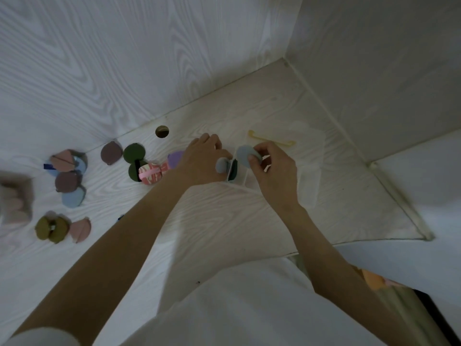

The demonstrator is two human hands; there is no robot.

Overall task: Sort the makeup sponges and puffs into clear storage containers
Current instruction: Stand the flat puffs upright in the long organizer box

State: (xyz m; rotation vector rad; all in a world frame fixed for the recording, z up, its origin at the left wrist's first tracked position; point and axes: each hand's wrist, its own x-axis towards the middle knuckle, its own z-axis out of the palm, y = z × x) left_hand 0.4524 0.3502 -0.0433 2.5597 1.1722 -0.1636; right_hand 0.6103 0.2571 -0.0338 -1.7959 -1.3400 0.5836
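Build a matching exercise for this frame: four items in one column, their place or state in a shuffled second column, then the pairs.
Items:
1. grey-blue puff
2. yellow strip
3. olive puffs
4. round hole

Places or states:
A. in the tabletop near the back wall
B. pinched in the right hand over the clear container
C. lying on the table beyond the right hand
D. on the table at the near left

Pairs: 1-B, 2-C, 3-D, 4-A
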